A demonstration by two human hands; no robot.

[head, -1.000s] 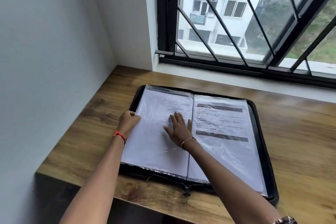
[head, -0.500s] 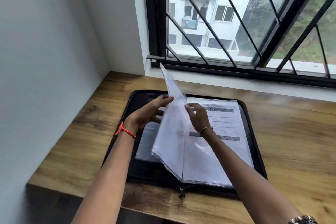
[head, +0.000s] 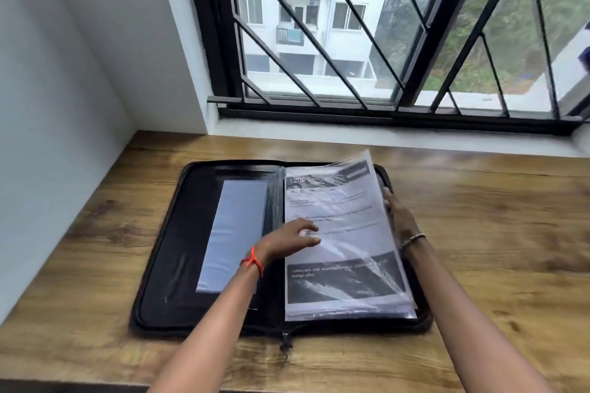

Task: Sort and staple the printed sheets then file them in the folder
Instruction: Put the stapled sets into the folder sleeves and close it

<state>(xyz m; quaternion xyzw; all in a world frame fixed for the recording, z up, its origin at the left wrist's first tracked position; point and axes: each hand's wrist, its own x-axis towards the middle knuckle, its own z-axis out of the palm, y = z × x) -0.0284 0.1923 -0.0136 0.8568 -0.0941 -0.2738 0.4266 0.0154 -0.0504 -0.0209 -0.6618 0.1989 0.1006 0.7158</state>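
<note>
Two hands work over an open black folder [head: 166,265] that lies flat on the desk [head: 495,233], its spine running away from the person toward the window [head: 319,41].

1. Position of the sheets. The printed sheets [head: 344,201] sit in clear sleeves stacked on the right half of the folder. Their long axis is parallel to the spine. The far right corner of the top sleeve is raised off the stack.
2. Left hand [head: 293,238]. It reaches across the spine onto the top sleeve, fingers spread and nearly straight, gripping nothing. Blur hides whether the fingertips press on the plastic.
3. Right hand [head: 399,217]. It is at the free right edge of the stack, partly hidden behind the raised sleeve. Whether it pinches that edge cannot be told.
4. Governing relation. The free edge lies on the right hand's side and the bound edge on the left hand's side, so any turning of a sleeve would probably start from the right hand.
5. Left half. It shows a clear pocket [head: 234,233] on the black lining.

Surface: wood-grain desk set into a corner, with a pale wall [head: 64,73] on the left and the barred window behind.
</note>
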